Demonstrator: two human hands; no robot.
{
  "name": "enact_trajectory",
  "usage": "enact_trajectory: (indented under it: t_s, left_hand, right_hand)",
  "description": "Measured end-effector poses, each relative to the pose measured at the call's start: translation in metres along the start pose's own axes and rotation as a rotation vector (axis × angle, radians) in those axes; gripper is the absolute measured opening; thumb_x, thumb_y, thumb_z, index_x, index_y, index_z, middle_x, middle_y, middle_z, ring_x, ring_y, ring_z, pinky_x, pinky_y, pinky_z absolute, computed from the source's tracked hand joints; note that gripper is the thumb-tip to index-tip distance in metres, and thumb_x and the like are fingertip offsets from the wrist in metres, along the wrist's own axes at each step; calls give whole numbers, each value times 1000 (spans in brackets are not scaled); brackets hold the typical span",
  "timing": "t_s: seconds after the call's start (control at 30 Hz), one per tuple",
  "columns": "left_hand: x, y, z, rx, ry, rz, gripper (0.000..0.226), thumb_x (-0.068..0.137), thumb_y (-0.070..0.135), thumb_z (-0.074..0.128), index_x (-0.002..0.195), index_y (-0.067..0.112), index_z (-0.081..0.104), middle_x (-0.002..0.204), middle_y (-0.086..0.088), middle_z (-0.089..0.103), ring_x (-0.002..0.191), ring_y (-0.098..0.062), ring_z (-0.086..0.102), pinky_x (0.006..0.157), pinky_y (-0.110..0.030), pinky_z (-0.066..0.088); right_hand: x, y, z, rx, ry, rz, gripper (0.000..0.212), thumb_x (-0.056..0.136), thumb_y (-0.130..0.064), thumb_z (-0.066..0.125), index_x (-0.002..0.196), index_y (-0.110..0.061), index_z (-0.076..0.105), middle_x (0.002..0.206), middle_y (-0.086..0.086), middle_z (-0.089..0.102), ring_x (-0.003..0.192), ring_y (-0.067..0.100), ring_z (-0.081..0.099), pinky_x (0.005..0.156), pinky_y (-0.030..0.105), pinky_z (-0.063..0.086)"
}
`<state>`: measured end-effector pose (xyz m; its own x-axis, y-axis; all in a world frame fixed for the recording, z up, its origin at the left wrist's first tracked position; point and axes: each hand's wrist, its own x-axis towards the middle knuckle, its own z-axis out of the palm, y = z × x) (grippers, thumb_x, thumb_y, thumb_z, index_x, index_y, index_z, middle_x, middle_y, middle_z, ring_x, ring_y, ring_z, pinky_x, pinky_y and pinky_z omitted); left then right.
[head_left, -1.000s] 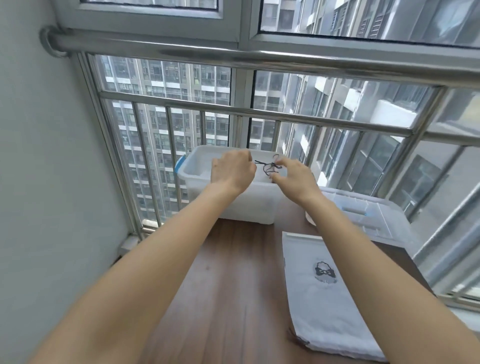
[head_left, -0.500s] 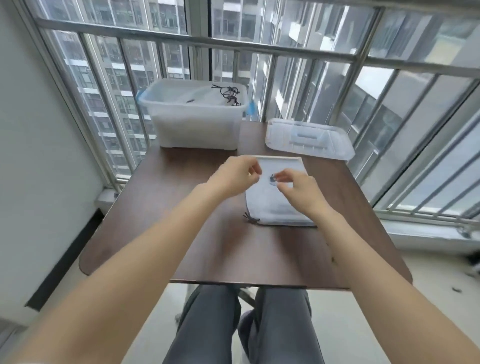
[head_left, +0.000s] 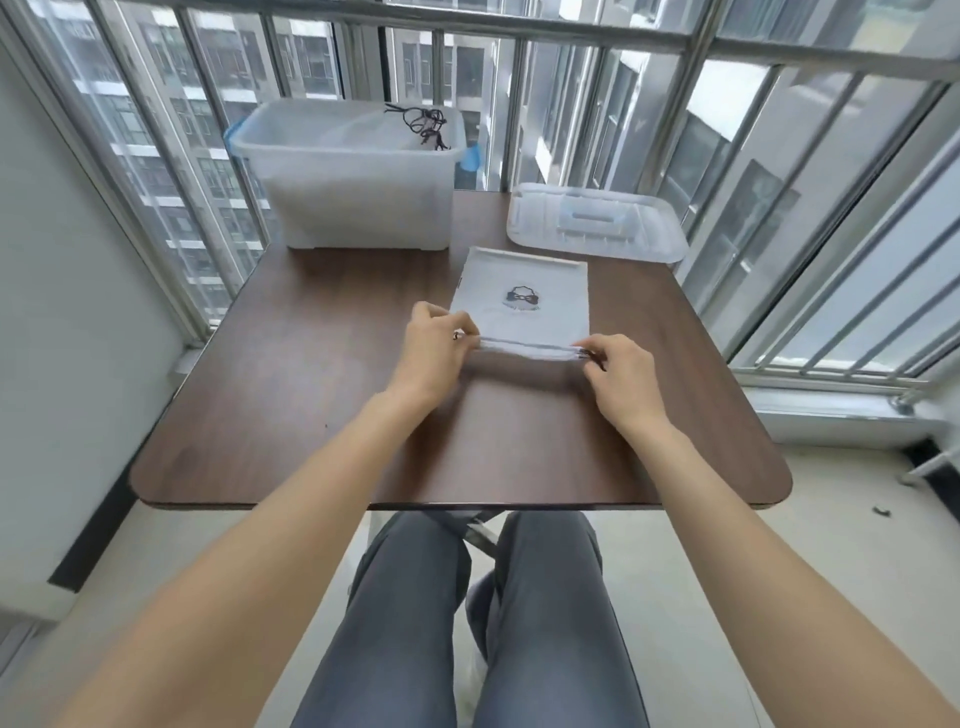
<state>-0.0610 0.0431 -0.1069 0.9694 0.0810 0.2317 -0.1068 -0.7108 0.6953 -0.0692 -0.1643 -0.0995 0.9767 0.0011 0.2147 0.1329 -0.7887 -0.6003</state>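
the white flat cloth bag with a small dark emblem (head_left: 522, 296) lay on the dark brown wooden table (head_left: 311, 415) around its middle, a little toward the right edge. i had the left hand (head_left: 436, 353) pinching the bag's near left corner and the right hand (head_left: 621, 371) pinching its near right corner, with that hem raised slightly. i judged this an early step. the bag wasn't yet in the translucent plastic bin (head_left: 353, 192) at the far edge, where tangled black cords (head_left: 423, 122) sat. the bin's clear plastic lid (head_left: 592, 221) lay off at the far right corner.
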Motion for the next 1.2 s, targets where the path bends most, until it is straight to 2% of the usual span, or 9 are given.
enact_trajectory:
  t_s: [0.17, 0.3, 0.43, 0.53, 0.67, 0.8, 0.9, 1.0, 1.2]
  left_hand:
    - [-2, -4, -8, -280, 60, -105, 29, 80, 7, 71, 108, 6, 68, 102, -9, 68, 90, -12, 61, 83, -10, 46]
    - [-5, -9, -9, -478, 173, -208, 32, 77, 4, 72, 108, 7, 66, 98, -2, 68, 90, -9, 63, 92, -28, 52]
    - [-8, -13, -6, -450, 298, -301, 14, 79, 12, 73, 92, 8, 71, 89, -4, 71, 77, -5, 62, 71, -1, 45]
    - [-8, -14, -5, -439, 296, -336, 13, 80, 14, 73, 90, 6, 73, 85, -2, 69, 73, -4, 60, 64, 2, 40]
    - [-8, -15, -3, -391, 315, -359, 8, 80, 16, 72, 82, 8, 70, 76, -2, 66, 69, -8, 59, 61, -4, 42]
    - [-6, -18, 2, -357, 310, -339, 15, 84, 22, 69, 79, 10, 63, 76, -4, 65, 74, -18, 60, 71, -23, 46]
    - [-6, -17, 1, -318, 308, -321, 21, 88, 28, 64, 83, 8, 59, 78, -2, 62, 76, -17, 54, 69, -22, 38]
    - [-3, -18, -3, -377, 265, -349, 23, 90, 31, 60, 78, 12, 55, 68, 4, 58, 69, -13, 51, 67, -21, 36]
    - [9, -20, -10, -843, 384, -551, 25, 99, 23, 45, 75, 15, 41, 73, 1, 56, 56, -9, 47, 52, -17, 44]
  right_hand:
    - [3, -4, 5, 252, 62, 100, 17, 87, -14, 62, 98, -8, 72, 91, 7, 73, 88, 18, 66, 68, 8, 39]
    - [6, -3, 7, 535, 40, 197, 22, 86, -16, 64, 105, -6, 70, 98, 1, 70, 77, -3, 62, 72, 9, 45]
    - [10, -8, 17, 961, -45, 309, 22, 89, -5, 58, 109, 5, 65, 99, 10, 68, 88, 11, 62, 83, 16, 52]
    - [12, -12, 20, 1161, -71, 359, 17, 90, -2, 55, 102, 3, 67, 89, 2, 71, 89, 15, 64, 81, 20, 54]
    - [9, -16, 17, 1065, -61, 371, 16, 92, -10, 54, 91, -17, 69, 81, -4, 63, 64, 5, 53, 56, 14, 46]
    - [7, -18, 13, 912, -31, 382, 20, 88, -1, 53, 83, -12, 68, 66, -4, 53, 42, 3, 30, 36, 12, 22]
    - [6, -20, 7, 913, -8, 468, 23, 85, -2, 49, 66, -12, 56, 59, 1, 38, 33, 3, 21, 31, 15, 13]
    - [7, -21, 4, 1050, -17, 549, 18, 82, -5, 47, 69, -11, 58, 57, -2, 23, 35, 3, 14, 32, 12, 10]
    - [6, -24, 7, 1299, 10, 567, 3, 82, -7, 56, 84, -6, 58, 52, -7, 25, 36, 1, 14, 28, 14, 10]
